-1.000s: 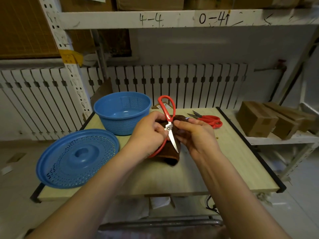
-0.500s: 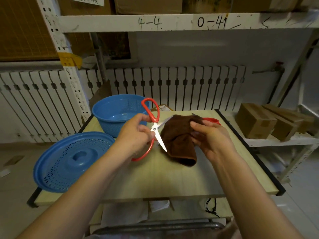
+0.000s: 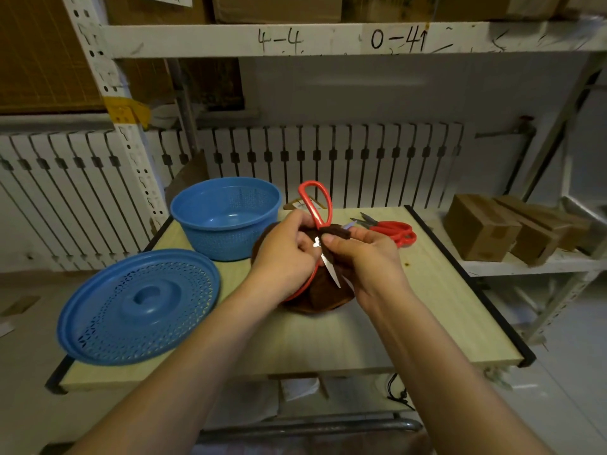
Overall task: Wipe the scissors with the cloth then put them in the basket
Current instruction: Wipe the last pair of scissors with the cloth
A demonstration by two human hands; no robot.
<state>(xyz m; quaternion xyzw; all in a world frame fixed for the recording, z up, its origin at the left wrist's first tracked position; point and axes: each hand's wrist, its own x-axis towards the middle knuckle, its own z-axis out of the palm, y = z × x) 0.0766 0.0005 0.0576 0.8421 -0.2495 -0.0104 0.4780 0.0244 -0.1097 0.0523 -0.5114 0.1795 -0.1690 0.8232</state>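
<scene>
My left hand [image 3: 286, 254] grips a pair of red-handled scissors [image 3: 316, 205] above the middle of the table, one handle loop sticking up, the other curving under my palm. A blade tip shows between my hands. My right hand [image 3: 364, 257] holds a dark brown cloth [image 3: 323, 295] bunched around the blades; the cloth hangs down below both hands. The empty blue basket [image 3: 226, 218] stands at the table's back left. A second pair of red scissors [image 3: 392, 229] lies on the table behind my right hand.
The blue perforated basket lid [image 3: 138, 307] lies on the table's front-left corner, overhanging the edge. The wooden table [image 3: 437, 310] has black edging. Cardboard boxes [image 3: 486, 228] sit on a low shelf to the right. White slatted panels stand behind.
My hands have come back together: the scissors swung from the left to upright, and the cloth, held apart half a second ago, is wrapped around the blades again.
</scene>
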